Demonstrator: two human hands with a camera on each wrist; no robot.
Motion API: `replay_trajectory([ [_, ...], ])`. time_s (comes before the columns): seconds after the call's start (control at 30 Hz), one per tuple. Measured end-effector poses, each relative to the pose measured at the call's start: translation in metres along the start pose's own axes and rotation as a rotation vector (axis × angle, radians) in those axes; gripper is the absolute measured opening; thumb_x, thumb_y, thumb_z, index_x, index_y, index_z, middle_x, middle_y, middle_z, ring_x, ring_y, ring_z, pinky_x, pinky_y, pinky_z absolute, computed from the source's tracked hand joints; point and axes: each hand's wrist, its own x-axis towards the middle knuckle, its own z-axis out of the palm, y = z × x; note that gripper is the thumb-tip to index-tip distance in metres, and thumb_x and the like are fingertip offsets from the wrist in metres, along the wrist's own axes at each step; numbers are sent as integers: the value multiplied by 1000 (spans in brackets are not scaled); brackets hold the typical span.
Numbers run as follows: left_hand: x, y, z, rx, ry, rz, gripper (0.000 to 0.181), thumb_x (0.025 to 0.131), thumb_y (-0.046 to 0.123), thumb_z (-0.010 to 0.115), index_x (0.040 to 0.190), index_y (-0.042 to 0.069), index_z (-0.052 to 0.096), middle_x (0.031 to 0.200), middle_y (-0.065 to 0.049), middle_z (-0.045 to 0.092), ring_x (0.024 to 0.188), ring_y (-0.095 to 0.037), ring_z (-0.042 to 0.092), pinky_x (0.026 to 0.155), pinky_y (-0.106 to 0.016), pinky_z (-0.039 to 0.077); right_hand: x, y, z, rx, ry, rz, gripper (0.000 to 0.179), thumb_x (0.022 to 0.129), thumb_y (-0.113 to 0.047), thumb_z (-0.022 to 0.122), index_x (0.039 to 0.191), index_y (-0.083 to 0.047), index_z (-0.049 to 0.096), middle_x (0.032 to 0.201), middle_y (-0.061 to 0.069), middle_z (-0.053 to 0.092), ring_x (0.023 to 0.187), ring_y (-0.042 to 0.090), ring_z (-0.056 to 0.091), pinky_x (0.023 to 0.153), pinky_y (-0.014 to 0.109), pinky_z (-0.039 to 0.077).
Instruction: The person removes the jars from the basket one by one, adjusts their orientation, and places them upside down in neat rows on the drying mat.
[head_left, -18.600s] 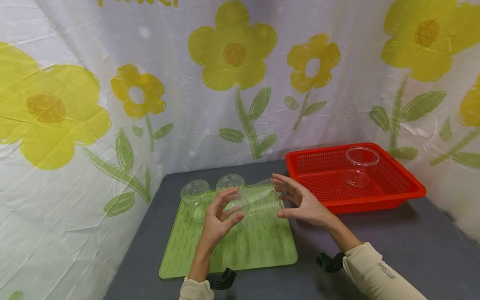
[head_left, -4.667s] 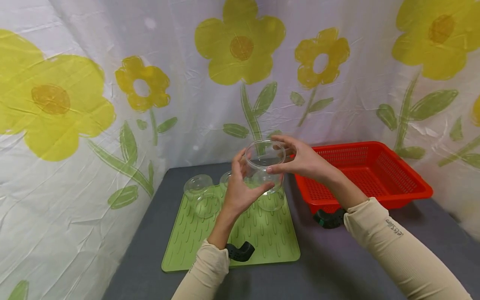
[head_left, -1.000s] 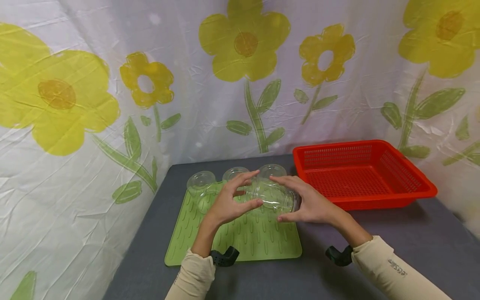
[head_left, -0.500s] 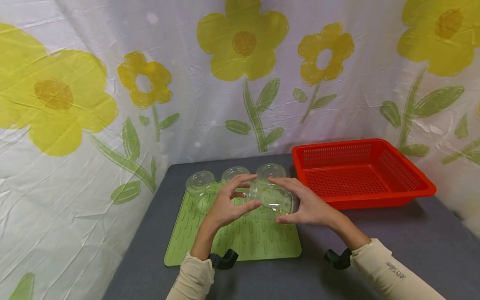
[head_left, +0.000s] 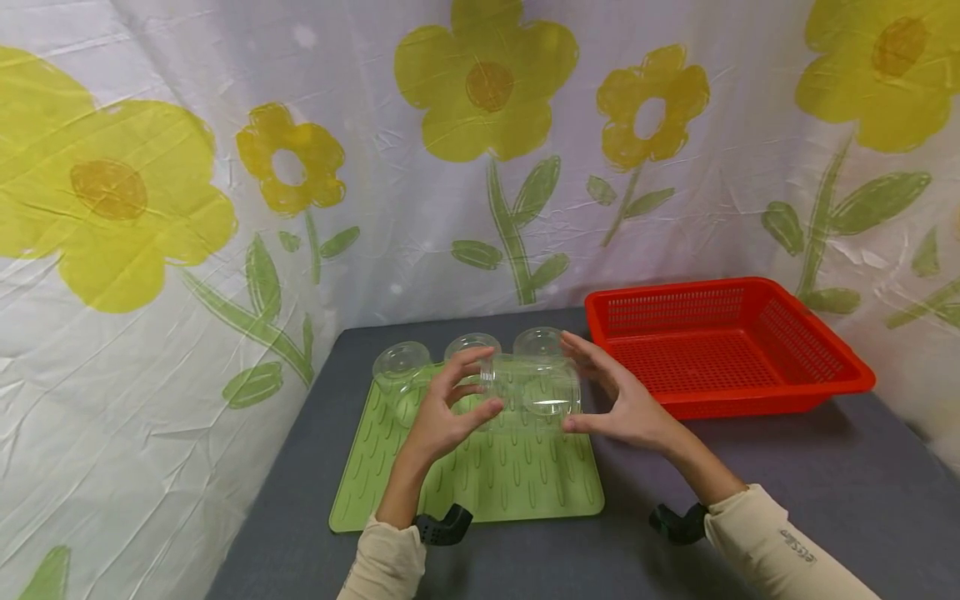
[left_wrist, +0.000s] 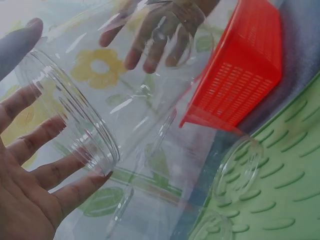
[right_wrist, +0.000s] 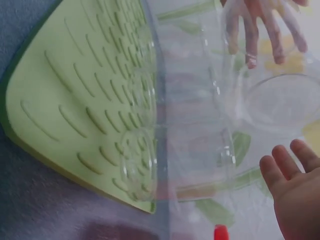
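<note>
A clear plastic cup lies on its side in the air over the green mat. My left hand holds it by the mouth end, thumb and fingers spread around the ridged rim, as the left wrist view shows. Several ring lines run round that end. At the cup's base, my right hand stands with fingers extended; in the right wrist view its fingertips are close beside the base. Behind the held cup, three more clear cups stand along the mat's far side: a left one, a middle one and a right one.
A red perforated basket stands at the back right of the dark table, with nothing inside. A white curtain printed with yellow flowers hangs right behind the table.
The held cup has turned level, and my right hand has shifted off its base toward the right. Over the longer span, the cup in the basket was taken out and another now stands on the mat.
</note>
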Motion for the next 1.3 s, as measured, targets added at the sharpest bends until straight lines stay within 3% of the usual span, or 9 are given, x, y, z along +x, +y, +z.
replay_trajectory([
  [0.17,-5,-4,0,-44,35,20,63,94,27,75,149,11,49,154,-14,47,138,-41,48,105,-62,48,-4,9,5,115,15,-3,100,82,-2,82,162,-25,27,166,8,32,150,16,36,113,18,39],
  [0.33,-7,-8,3,-76,58,57,66,94,33,74,149,7,47,153,-16,46,133,-48,50,106,-52,51,-6,12,12,205,40,39,94,86,-3,79,162,-22,27,166,7,32,153,29,32,111,20,43],
  [0.5,-9,-10,6,-95,58,56,65,95,35,73,149,9,47,154,-20,44,134,-50,49,107,-47,52,-9,13,17,204,66,62,89,87,-6,77,161,-22,30,163,11,36,152,34,32,110,20,42],
  [0.7,-11,-9,6,-108,40,44,64,96,32,72,150,12,46,155,-14,44,136,-50,47,106,-56,50,-8,12,17,181,75,71,85,87,-6,78,158,-25,35,161,14,38,146,20,41,110,26,45],
  [0.8,-11,-8,4,-95,32,42,64,95,30,73,151,13,46,156,-13,44,139,-45,47,107,-62,47,-6,10,14,170,74,62,85,87,-4,78,158,-24,36,160,18,38,143,22,44,109,29,47],
  [1.0,-5,-3,3,25,16,31,71,90,22,79,152,19,46,157,-10,45,144,-35,45,115,-64,37,-2,4,8,52,81,51,87,83,-6,83,156,-27,39,155,16,44,131,18,51,106,42,49],
  [1.13,-1,1,4,187,3,53,80,81,20,87,151,27,48,157,-4,46,146,-28,42,116,-62,37,0,0,7,-106,70,33,91,79,-17,89,155,-31,41,150,6,48,127,24,51,102,47,50],
  [1.3,2,9,9,369,-47,80,88,74,30,93,150,28,49,158,-2,44,149,-28,40,112,-62,42,2,-2,9,-271,44,-3,93,75,-29,93,154,-29,43,147,4,50,122,23,52,96,44,49],
])
